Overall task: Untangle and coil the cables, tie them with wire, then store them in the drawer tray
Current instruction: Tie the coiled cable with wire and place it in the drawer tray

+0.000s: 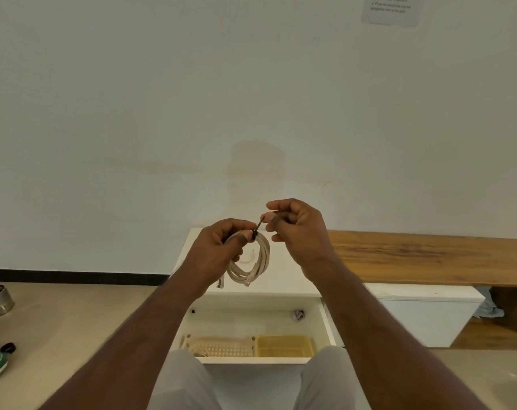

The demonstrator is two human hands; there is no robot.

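Below the raised arms, an open drawer [255, 321] shows between the knees, its front edge partly hidden by them; a perforated cream tray [221, 346] and a yellow tray [284, 346] sit side by side inside, with bare drawer floor behind them; above the white worktop [281, 279], the left hand [219, 247] grips the coiled cable [258, 261], fingers curled round its top; the right hand [298, 229] pinches the black wire tie [258, 227] at the coil's top, fingers closed on its end; a clear plug hangs at the coil's bottom; wall paper text is unreadable.
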